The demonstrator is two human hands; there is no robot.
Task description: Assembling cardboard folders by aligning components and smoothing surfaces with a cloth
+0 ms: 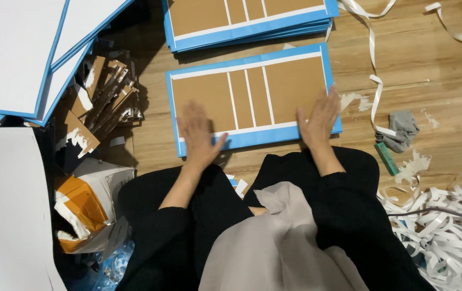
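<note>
Both hands, left hand (197, 134) and right hand (318, 119), lie flat with open grip, holding nothing, pressing the blue-edged cardboard panel (252, 97) at frame centre on the wooden floor (435, 64), likely smoothing its folded edges, with the panel stack (247, 21) above.

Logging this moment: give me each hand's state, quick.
Left hand: open, flat on the blue-edged board, holding nothing.
Right hand: open, flat on the same board, holding nothing.
</note>
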